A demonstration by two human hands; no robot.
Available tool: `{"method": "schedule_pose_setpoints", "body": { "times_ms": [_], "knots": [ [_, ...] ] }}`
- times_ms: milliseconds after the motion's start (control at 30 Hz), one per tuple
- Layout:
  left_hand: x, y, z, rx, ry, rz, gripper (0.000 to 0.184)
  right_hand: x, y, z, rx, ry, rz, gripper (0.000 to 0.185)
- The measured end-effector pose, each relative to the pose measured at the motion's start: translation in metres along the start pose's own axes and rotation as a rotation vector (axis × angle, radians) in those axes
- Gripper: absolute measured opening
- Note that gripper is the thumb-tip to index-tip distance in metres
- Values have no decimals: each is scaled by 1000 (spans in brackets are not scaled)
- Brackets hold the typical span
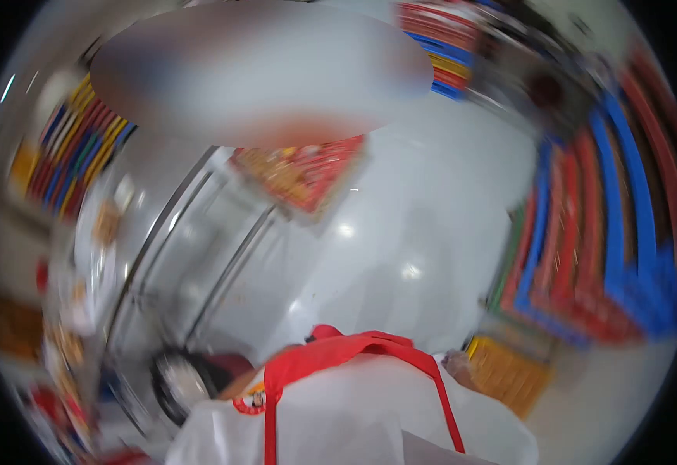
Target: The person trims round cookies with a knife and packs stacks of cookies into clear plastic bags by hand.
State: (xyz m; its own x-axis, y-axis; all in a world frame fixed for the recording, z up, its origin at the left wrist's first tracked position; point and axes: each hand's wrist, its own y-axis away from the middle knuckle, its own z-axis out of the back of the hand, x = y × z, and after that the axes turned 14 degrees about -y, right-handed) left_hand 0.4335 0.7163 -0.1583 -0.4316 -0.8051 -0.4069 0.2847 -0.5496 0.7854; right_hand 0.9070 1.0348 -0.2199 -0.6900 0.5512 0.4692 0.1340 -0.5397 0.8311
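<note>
Right hand (459, 367): partly covered by the white sleeve at the lower right and blurred. Finger opening and grip cannot be determined. The hand lies just beside the yellow tray (513, 376); contact cannot be confirmed. Left hand: not visible; a short section of left forearm (244, 382) shows at the lower left, near a black round object (179, 385) with a pale centre.

Yellow tray: located at the lower right of the view, beside the torso, below the large right stack (586, 232). One corner points right; the visible upper edge slopes down to the right. The sleeve hides part of the outline, so the long axis cannot be determined.

Patterned tray (303, 174): red and yellow, at upper centre, one corner directed toward the torso. Its far side is obscured.

Edges and clearance: open glossy floor (431, 225) extends between the patterned tray and the large right stack. Metal rails (234, 267) bound the floor on the left, running obliquely from lower left to upper right. The red apron (346, 346) and white garment border the floor at the bottom.

Count: one yellow tray; one patterned tray; one black round object; three groups of coloured layers, namely the large right stack, the upper stack (447, 50) and the left stack (82, 151). Layers per stack cannot be counted reliably because of blur.
</note>
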Motion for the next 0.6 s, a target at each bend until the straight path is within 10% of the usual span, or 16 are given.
{"method": "schedule_pose_setpoints", "body": {
  "times_ms": [67,333,433,600],
  "knots": [
    [70,13,-12,-22,182,28,39,87,-19,-30,-67,-589,-1,12],
    [201,79,-23,-370,537,857,37,354,-12,-194,248,-235,219,20],
    [238,63,-65,-511,-185,456,41,432,-50,-243,264,-157,431,24],
    [188,13,-45,-600,429,746,45,628,2,-402,147,195,1281,37]
  ]
}}
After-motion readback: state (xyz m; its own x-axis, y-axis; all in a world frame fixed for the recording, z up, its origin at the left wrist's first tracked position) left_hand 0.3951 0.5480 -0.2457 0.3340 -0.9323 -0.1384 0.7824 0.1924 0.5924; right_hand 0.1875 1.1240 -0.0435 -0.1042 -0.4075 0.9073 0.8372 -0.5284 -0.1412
